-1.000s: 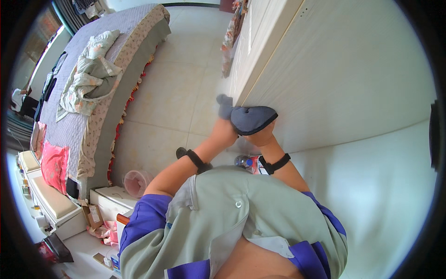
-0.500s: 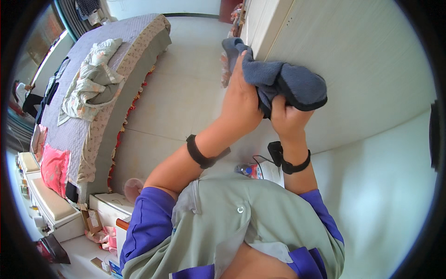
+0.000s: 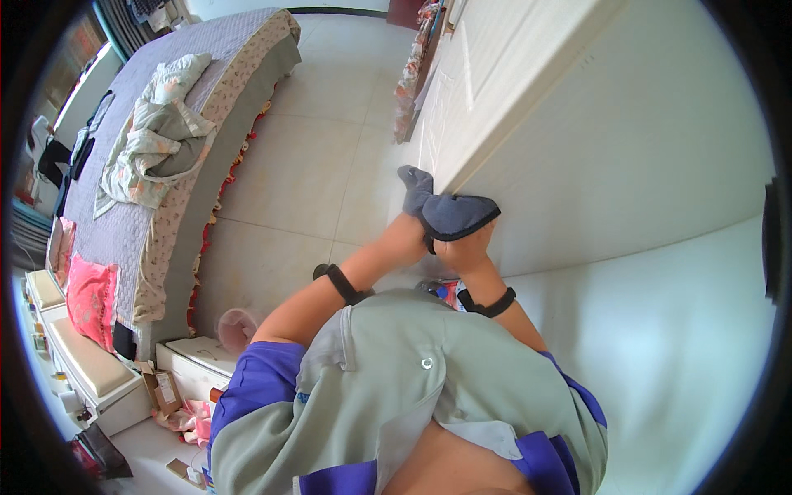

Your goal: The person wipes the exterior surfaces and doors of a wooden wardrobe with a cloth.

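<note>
A dark grey cloth (image 3: 464,213) with a black edge is bunched in both hands against the edge of a tall white panelled piece of furniture (image 3: 536,124). My left hand (image 3: 404,239) grips the cloth on its left side, and part of its fingers is hidden beneath the folds. Close beside it, my right hand (image 3: 467,248) is closed around the lower right part of the cloth. A loose end of the cloth sticks out past the left side of the furniture's edge.
On the left stands a bed (image 3: 198,49) with a quilted cover and a crumpled blanket (image 3: 153,136). A translucent pink bin (image 3: 237,328) is by a white low cabinet (image 3: 194,363). A white wall (image 3: 660,330) rises at right. A bottle (image 3: 433,287) shows behind my arms.
Both hands and the cloth have moved down along the furniture's edge and closer to my body. The cloth is bunched more tightly. My view has shifted slightly.
</note>
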`<action>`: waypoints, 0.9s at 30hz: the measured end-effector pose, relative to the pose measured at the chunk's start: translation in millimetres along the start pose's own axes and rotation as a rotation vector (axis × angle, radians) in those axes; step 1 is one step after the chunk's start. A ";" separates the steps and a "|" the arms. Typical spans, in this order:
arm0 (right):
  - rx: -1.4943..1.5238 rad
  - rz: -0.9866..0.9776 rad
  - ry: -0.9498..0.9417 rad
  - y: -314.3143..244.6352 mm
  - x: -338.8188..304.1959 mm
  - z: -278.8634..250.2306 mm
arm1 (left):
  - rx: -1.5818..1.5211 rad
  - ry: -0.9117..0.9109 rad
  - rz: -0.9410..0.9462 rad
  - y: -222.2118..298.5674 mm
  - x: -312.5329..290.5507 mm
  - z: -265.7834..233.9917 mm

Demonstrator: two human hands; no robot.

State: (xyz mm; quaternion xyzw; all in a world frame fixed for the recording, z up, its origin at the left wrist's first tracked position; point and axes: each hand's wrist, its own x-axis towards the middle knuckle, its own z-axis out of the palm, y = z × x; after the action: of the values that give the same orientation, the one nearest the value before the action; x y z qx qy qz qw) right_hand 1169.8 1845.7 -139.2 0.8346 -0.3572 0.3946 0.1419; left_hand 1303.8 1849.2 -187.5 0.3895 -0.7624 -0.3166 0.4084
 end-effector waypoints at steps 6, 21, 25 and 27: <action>0.206 -0.026 0.153 -8.6 49.2 -35.9 | 0.038 0.160 0.481 54.8 48.7 -58.0; 0.016 0.335 -0.430 -32.3 -3.0 62.5 | -0.606 -0.547 -0.090 -59.6 75.8 -64.6; -0.341 0.366 0.004 -32.3 59.3 69.9 | -0.330 -0.450 0.482 -69.2 121.8 -75.3; -0.385 0.389 0.107 -29.1 89.7 58.8 | -0.169 -0.341 0.595 -48.0 147.7 -91.5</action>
State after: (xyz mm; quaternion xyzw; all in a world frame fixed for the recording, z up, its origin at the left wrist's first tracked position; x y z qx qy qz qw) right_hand 1262.0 1792.2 -107.8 0.6860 -0.5711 0.3827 0.2383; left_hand 1345.9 1684.4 -127.7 0.0568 -0.8709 -0.3060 0.3803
